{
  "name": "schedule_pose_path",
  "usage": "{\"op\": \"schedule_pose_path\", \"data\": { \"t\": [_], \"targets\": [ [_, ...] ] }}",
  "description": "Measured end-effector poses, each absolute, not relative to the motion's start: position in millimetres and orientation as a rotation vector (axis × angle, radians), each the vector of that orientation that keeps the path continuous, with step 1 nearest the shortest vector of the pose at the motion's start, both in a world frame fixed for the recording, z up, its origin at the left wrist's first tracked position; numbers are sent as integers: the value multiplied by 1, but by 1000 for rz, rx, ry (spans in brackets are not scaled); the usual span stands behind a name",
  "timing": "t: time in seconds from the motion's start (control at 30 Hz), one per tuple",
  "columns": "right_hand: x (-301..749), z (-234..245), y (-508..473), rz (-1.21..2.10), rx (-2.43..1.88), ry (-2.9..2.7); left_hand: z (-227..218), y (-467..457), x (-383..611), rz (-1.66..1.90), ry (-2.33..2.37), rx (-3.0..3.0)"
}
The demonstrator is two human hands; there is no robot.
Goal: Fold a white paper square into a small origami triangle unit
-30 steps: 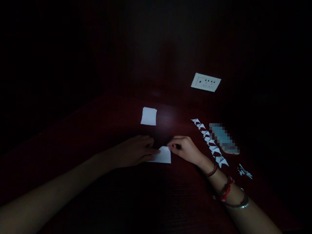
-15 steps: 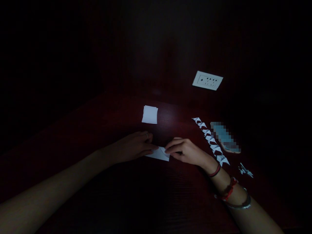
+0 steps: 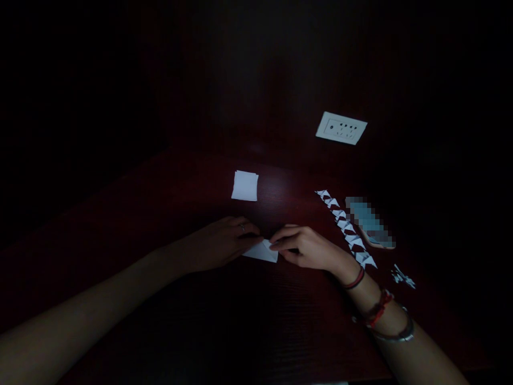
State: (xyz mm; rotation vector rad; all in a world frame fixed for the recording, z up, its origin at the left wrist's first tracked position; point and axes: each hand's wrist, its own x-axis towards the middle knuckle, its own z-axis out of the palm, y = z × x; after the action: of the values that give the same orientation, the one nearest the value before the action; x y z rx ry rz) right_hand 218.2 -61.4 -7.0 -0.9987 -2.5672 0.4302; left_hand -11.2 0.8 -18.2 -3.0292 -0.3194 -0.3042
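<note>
A small white paper piece (image 3: 262, 251) lies on the dark red table (image 3: 248, 315), folded so it looks triangular. My left hand (image 3: 218, 243) rests on its left edge with fingers pressed on the paper. My right hand (image 3: 306, 247) pinches the paper's right corner with thumb and fingers together. The scene is very dim.
A stack of white square papers (image 3: 245, 185) lies behind the hands. A row of folded white paper pieces (image 3: 347, 229) runs diagonally at right, beside a blurred phone (image 3: 369, 222). More small folded bits (image 3: 403, 277) sit farther right. A white wall socket (image 3: 341, 128) is at the back.
The paper went from a flat rectangle to a narrower folded shape as my right hand brought its corner over toward the left. Both hands have closed in on it.
</note>
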Motion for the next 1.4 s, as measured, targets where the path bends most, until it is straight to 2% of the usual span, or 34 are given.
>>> {"op": "schedule_pose_path", "data": {
  "t": [0.4, 0.8, 1.4],
  "targets": [
    [219, -6, -62, 394, -987, -2613, -23, 2, -14, -314, -403, -3019],
    [215, 1, -70, 212, -1040, -2694, -23, 1, -12, -289, -336, -3025],
    [214, 11, -80, 276, -1117, -2748, -25, 0, -10, -293, -282, -3008]
  ]
}}
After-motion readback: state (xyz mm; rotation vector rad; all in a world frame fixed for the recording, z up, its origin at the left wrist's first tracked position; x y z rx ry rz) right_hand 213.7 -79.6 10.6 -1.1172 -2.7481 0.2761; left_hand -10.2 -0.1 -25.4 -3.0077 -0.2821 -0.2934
